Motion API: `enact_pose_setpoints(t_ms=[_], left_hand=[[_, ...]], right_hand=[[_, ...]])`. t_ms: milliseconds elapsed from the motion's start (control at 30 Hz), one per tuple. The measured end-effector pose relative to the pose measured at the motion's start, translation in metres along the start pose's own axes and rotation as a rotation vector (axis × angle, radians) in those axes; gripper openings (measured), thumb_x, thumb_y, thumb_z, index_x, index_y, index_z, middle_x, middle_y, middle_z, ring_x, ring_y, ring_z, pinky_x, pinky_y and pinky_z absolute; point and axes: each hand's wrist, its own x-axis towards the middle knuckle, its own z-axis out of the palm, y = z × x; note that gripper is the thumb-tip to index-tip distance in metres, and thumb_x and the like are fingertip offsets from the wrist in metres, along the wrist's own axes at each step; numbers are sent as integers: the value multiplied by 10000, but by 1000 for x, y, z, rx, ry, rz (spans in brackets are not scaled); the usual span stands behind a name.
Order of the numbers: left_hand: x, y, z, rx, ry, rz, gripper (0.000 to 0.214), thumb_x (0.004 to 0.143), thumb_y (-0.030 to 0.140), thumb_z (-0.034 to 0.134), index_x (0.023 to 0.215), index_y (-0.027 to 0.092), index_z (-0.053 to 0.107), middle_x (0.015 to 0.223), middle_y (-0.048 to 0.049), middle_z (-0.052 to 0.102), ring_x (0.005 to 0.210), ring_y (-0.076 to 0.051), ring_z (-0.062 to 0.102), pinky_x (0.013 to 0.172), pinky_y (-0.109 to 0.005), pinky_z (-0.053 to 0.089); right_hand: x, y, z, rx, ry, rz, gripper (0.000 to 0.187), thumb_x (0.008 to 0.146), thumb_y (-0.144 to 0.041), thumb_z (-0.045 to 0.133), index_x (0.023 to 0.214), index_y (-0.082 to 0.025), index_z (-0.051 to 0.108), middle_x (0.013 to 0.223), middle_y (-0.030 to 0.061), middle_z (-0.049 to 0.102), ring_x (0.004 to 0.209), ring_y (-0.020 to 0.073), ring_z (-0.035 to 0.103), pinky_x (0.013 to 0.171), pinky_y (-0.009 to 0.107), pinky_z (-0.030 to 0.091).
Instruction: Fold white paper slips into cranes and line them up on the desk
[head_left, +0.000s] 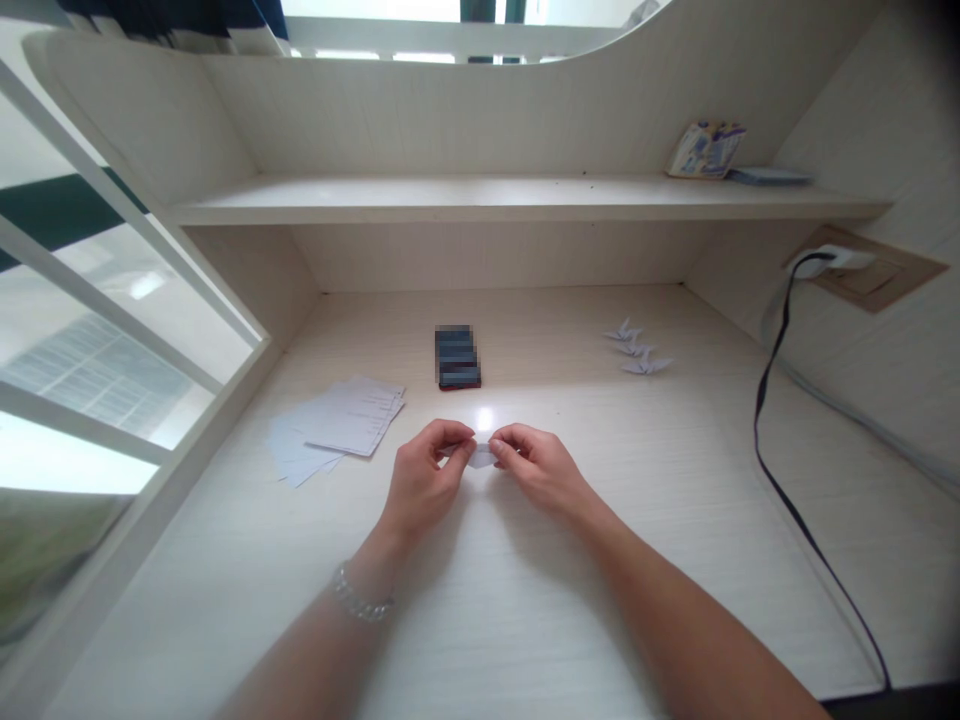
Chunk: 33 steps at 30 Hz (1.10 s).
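Observation:
Between my two hands is a small folded piece of white paper (481, 457), held just over the desk. My left hand (431, 470), with a chain bracelet (360, 596) on its wrist, pinches the paper's left end between thumb and fingers. From the other side, the thumb and forefinger of my right hand (536, 465) grip its right end. Fingertips cover both ends, so the paper's full shape is hidden. Beyond the hands lies a dark phone-like object (457, 357), its face blurred out. Folded paper cranes (636, 348) sit in a group at the far right.
Loose white paper sheets (356, 415) overlap on the left of the desk (480, 640). A black cable (772, 465) runs from the wall socket (866, 268) down the right side. The shelf (450, 192) above carries a colourful packet (706, 150) and a flat bluish item (769, 176).

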Motion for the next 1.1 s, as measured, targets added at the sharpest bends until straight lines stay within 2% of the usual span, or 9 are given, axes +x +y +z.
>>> enact_pose_setpoints(t_ms=[200, 400, 567, 833, 967, 1100], left_hand=[[0, 2, 0, 19, -4, 11, 97, 768, 242, 595, 839, 182, 622, 815, -35, 645, 755, -155, 604, 696, -270, 489], [-2, 6, 0, 78, -37, 33, 108, 773, 223, 576, 861, 189, 628, 837, -33, 655, 773, -157, 612, 698, -272, 489], [-5, 7, 3, 84, -85, 34, 94, 774, 182, 562, 856, 189, 609, 830, -26, 647, 766, -148, 609, 698, -268, 483], [-1, 4, 2, -7, -62, -16, 92, 744, 190, 601, 832, 181, 577, 818, -34, 626, 764, -153, 605, 697, -271, 481], [0, 2, 1, -13, -51, -20, 103, 738, 212, 617, 829, 181, 580, 819, -37, 628, 770, -157, 603, 696, -273, 480], [1, 1, 0, -20, -42, -36, 113, 741, 229, 617, 838, 182, 584, 825, -39, 633, 769, -158, 608, 694, -273, 486]], right_hand=[[1, 3, -1, 23, -21, 31, 222, 858, -301, 451, 798, -175, 623, 731, 23, 623, 691, 147, 583, 623, 246, 441], [-2, -8, -2, -101, 10, -58, 143, 810, -230, 511, 819, -187, 647, 797, 33, 664, 734, 156, 586, 654, 256, 431], [-3, -11, 0, -177, -12, -51, 138, 779, -200, 512, 721, -185, 637, 696, 10, 644, 642, 135, 556, 591, 243, 396], [-1, -8, -3, -80, -51, 40, 211, 731, -155, 482, 800, -179, 680, 740, 18, 678, 666, 148, 575, 593, 241, 408], [1, -3, -6, 4, -55, 57, 279, 719, -118, 444, 818, -189, 695, 818, 22, 696, 753, 162, 605, 665, 250, 437], [1, -2, -4, 22, -36, 68, 186, 762, -207, 503, 837, -178, 671, 841, 38, 687, 773, 168, 605, 689, 264, 443]])
